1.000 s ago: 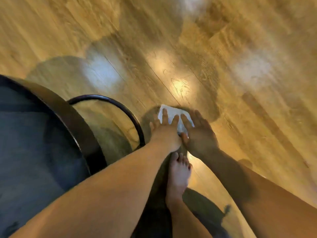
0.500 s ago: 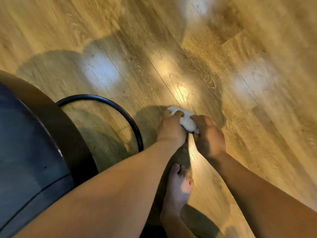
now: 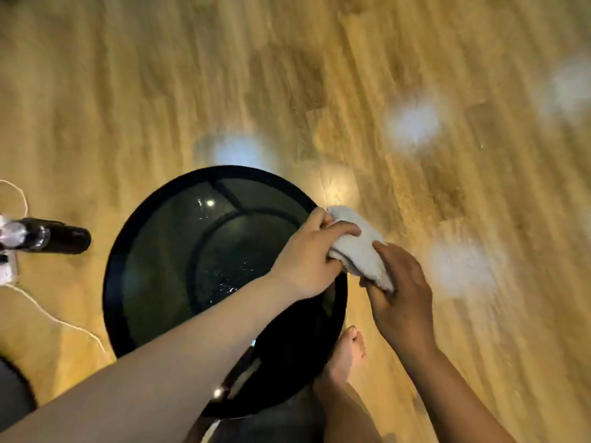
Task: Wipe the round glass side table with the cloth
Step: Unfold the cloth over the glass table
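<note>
Head view, blurred throughout: my left hand and right hand both pinch the white cloth, bunched between them over the right rim of the round glass side table. My left forearm hides the table's near part; the cloth's underside is out of sight.

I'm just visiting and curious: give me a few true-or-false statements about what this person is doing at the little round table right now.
1. Both hands hold the white cloth. True: the left hand and the right hand each have a grip on it.
2. The cloth lies at the centre of the glass table. False: it is at the table's right edge.
3. The person wears shoes. False: a bare foot shows beside the table.
4. The floor is wooden. True.
</note>
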Motion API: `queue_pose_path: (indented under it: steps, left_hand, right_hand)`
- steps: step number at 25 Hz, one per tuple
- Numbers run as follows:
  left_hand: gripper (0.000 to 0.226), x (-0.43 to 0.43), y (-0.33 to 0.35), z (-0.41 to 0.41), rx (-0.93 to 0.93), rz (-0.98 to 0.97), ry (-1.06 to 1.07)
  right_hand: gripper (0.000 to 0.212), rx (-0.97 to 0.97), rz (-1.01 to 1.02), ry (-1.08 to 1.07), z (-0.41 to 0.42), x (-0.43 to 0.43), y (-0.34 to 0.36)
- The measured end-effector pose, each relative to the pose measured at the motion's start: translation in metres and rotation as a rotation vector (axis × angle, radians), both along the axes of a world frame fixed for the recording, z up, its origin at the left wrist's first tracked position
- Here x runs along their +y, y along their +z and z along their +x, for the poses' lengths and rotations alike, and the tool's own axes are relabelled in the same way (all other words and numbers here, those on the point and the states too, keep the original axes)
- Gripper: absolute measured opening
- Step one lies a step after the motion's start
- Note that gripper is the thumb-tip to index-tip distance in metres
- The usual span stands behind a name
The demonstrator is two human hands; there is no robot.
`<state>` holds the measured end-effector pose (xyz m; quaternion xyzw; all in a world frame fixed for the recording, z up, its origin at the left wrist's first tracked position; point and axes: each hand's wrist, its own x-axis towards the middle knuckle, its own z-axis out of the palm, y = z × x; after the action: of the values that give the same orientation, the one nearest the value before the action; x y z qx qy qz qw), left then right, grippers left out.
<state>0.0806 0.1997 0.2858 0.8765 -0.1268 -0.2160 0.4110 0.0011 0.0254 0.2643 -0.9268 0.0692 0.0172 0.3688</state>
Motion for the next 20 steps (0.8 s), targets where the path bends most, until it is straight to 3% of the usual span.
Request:
queue_pose_path:
  steps: [5,10,15,20]
  left_hand:
    - [0.049,0.182,0.07,-0.009,-0.099,0.029,0.227]
    - [0.049,0.303,0.075,-0.038,-0.206,0.04,0.389]
    - [0.048,0.358,0.034,-0.075,-0.39,0.045,0.544]
    - [0.038,0.334,0.02,-0.126,-0.5,-0.029,0.566]
  right_hand:
    - [0.06,-0.009,0.017,0.315,0.026,0.157,0.075]
    - [0.055,-0.075,-0.047,0.534,0.042,0.268,0.077]
    - [0.053,-0.25,-0.016,0.661,0.044,0.324,0.037]
    - [0.052,-0.446,0.061,0.623,-0.009,0.311,0.031]
